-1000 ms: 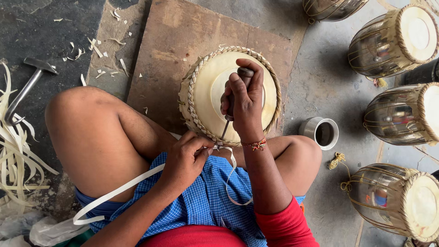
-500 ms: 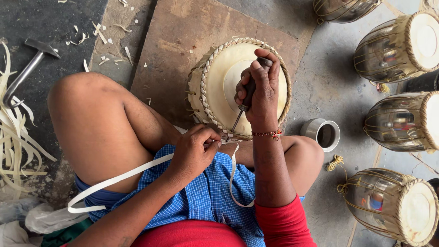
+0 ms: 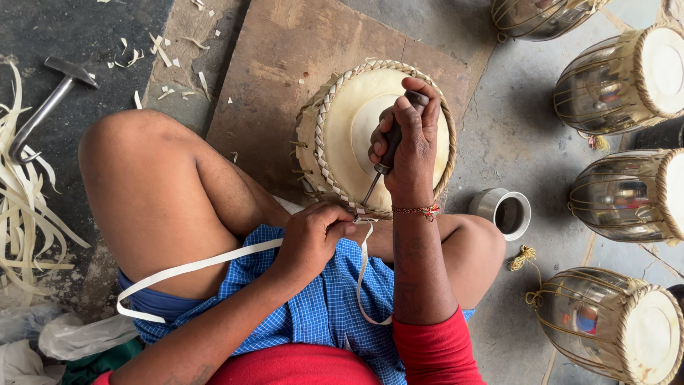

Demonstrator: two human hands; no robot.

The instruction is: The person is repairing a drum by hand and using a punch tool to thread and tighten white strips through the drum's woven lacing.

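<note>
Head view shows my right hand (image 3: 406, 139) clamped round an awl (image 3: 381, 167), its long axis slanting from the dark handle down-left to the tip at the woven rim of one drum (image 3: 342, 121). My left hand (image 3: 313, 235) pinches one pale strap (image 3: 192, 269) there. Four finished drums (image 3: 605, 82) stand at right, beside one cup (image 3: 502, 210).

Five drums show in all: one pale-headed drum (image 3: 381, 135) on the wooden board (image 3: 285, 78) between the person's knees, and four metal-bodied drums along the right edge, at the top (image 3: 534, 14), upper right (image 3: 620, 78), middle right (image 3: 627, 196) and lower right (image 3: 605, 324). There is one hammer (image 3: 46, 107), one small metal cup (image 3: 502, 210) and one awl-like tool (image 3: 388, 146). One white strap (image 3: 192, 269) crosses the lap, and one loose heap of pale strips (image 3: 21, 214) lies on the floor at left, too tangled to count.
</note>
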